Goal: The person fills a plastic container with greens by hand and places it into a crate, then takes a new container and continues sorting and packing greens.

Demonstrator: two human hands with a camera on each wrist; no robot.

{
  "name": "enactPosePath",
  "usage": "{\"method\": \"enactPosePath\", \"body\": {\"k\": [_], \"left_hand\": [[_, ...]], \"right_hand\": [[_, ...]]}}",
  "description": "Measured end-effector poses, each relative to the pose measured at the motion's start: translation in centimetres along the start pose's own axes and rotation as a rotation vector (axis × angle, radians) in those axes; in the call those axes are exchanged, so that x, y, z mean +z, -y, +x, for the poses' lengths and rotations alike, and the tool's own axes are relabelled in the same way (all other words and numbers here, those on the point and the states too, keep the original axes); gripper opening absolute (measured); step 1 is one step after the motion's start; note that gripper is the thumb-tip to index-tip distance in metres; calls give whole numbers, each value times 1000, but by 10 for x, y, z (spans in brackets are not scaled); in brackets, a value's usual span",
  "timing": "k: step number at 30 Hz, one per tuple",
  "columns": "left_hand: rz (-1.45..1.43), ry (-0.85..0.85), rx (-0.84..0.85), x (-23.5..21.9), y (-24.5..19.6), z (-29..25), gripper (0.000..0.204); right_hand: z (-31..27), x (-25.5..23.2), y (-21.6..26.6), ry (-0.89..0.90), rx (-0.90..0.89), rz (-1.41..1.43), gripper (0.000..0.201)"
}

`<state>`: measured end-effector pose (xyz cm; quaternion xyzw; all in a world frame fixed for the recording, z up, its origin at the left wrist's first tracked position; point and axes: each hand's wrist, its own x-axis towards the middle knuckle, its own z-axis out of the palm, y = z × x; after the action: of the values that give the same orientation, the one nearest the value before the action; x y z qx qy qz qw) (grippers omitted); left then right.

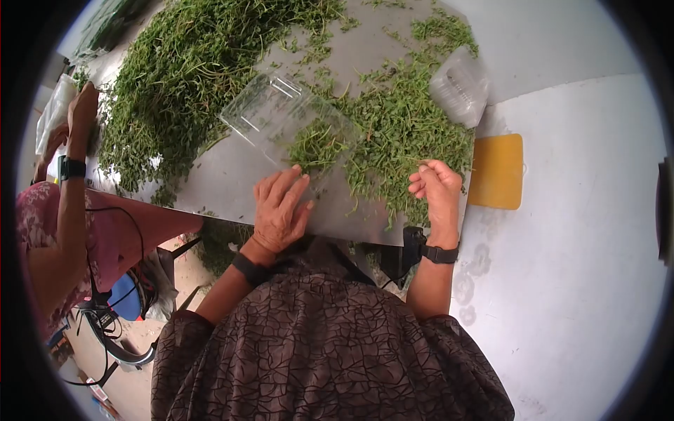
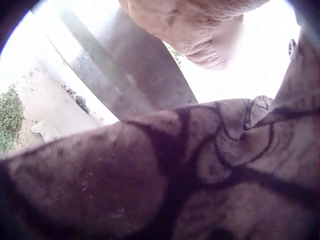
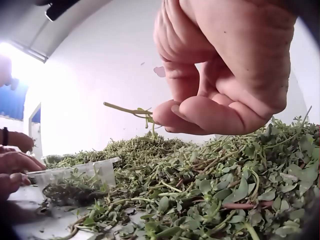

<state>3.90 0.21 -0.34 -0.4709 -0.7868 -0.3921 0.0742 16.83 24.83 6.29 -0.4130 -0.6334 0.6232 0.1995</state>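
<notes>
My right hand (image 1: 439,189) pinches a thin green sprig (image 3: 125,108) between thumb and forefinger, raised over a loose heap of leafy greens (image 3: 235,185) in the right wrist view. My left hand (image 1: 279,214) lies at the metal table's front edge, fingers extended, fingertips right at the near side of a clear plastic container (image 1: 263,105). A small bunch of greens (image 1: 316,146) sits in the container's near half. In the left wrist view, part of the left hand (image 2: 195,30) shows above a patterned garment (image 2: 90,175); its fingers are hidden.
A large mound of greens (image 1: 175,84) covers the table's left side. Another clear container (image 1: 460,85) stands at the right edge, above a yellow board (image 1: 497,172). At the far left, another person's hand (image 1: 83,109) is beside a clear plastic bag (image 1: 55,116).
</notes>
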Motion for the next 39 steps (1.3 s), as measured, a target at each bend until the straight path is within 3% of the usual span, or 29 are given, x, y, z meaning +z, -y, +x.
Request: {"method": "enactPosePath", "body": {"k": [2, 6, 12, 16, 18, 21, 25, 39], "left_hand": [[-9, 21, -5, -2, -1, 0, 50], [-5, 22, -9, -1, 0, 0, 51], [10, -5, 1, 0, 1, 0, 56], [6, -12, -1, 1, 0, 1, 56], [12, -17, -4, 0, 0, 1, 56], [5, -25, 1, -1, 0, 3, 55], [7, -36, 7, 1, 1, 2, 55], [-4, -36, 1, 2, 1, 0, 55]], "right_hand": [[1, 0, -5, 2, 71, -233, 18], [-4, 1, -8, -8, 125, -306, 23], [-6, -10, -4, -239, -111, -649, 28], [-4, 4, -2, -264, -185, -722, 25], [-1, 12, -4, -212, -343, -934, 23], [6, 23, -6, -185, -437, -1064, 23], [18, 31, -13, -224, -588, -1136, 18], [15, 38, -15, -211, -684, -1181, 20]]}}
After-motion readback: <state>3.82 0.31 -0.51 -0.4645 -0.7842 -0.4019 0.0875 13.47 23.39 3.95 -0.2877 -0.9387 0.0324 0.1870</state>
